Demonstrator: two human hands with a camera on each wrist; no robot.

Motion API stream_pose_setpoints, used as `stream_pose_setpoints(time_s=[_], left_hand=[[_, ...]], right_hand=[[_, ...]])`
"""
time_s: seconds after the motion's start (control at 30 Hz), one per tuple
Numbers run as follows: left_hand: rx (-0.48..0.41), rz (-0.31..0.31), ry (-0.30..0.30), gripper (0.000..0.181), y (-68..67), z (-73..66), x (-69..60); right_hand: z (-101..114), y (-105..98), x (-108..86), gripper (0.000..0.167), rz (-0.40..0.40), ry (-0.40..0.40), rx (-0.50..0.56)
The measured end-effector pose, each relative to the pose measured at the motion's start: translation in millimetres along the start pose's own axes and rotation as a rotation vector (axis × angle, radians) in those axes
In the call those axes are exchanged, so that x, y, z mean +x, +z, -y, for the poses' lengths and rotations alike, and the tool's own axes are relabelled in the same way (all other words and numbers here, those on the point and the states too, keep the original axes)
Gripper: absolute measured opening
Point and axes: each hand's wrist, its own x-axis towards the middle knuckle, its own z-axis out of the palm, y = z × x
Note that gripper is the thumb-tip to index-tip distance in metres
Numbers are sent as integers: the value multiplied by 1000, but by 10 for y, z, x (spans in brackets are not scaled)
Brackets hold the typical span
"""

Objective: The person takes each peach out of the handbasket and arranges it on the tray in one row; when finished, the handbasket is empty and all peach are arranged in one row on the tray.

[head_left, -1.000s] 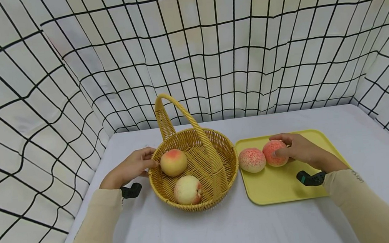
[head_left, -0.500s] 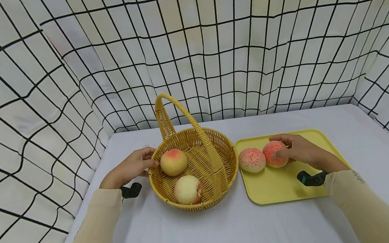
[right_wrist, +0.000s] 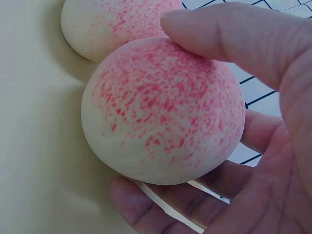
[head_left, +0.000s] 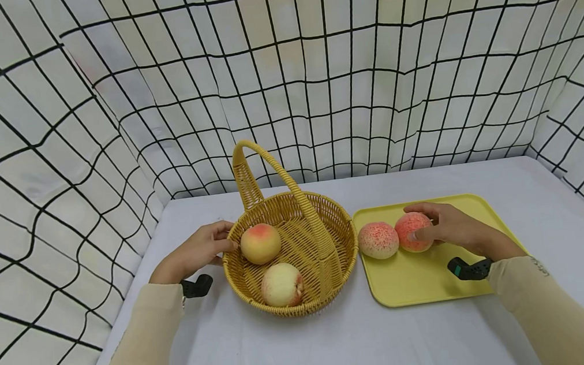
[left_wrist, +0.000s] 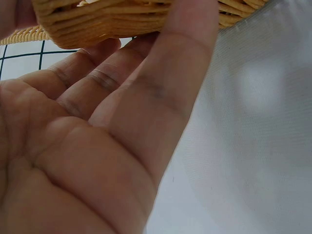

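A: What fills the scene?
B: White walls with a black grid (head_left: 318,96) behind, and a white table (head_left: 296,350) in front. Left of centre stands a woven basket (head_left: 297,237), handle up; to its right lies a yellow tray (head_left: 410,285).

A: And the hands?
B: The left hand (head_left: 199,251) is at the basket's left rim, fingers bent and thumb against the weave, holding it lightly. The right hand (head_left: 447,227) is curled round the pink peach (head_left: 408,229), thumb on one side and fingers on the other. That peach is over the far left part of the tray; whether its weight is off the tray, I cannot tell.

A: The other fruit?
B: A speckled peach (head_left: 377,240) sits just left of it, at the tray's left edge. In the basket, a red-topped peach (head_left: 261,244) is by the left wall and a pale peach (head_left: 280,286) near the front.

A: How far along, then?
B: About halfway, I'd judge: two peaches in the basket, two at the tray, one of those in hand.

A: Any brands or writing?
B: Only small dark lettering (head_left: 538,265) by the right cuff, too blurred to read surely. I see no labels on fruit, basket or tray.
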Motion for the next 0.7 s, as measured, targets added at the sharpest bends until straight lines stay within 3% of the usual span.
stream_pose_setpoints(time_s=[0.37, 0.7], left_hand=[[-1, -2, 8, 48, 6, 2, -3], [-3, -3, 1, 48, 3, 6, -2]], right_hand=[[2, -7, -14, 78, -11, 4, -6], [42, -36, -44, 73, -95, -6, -132]])
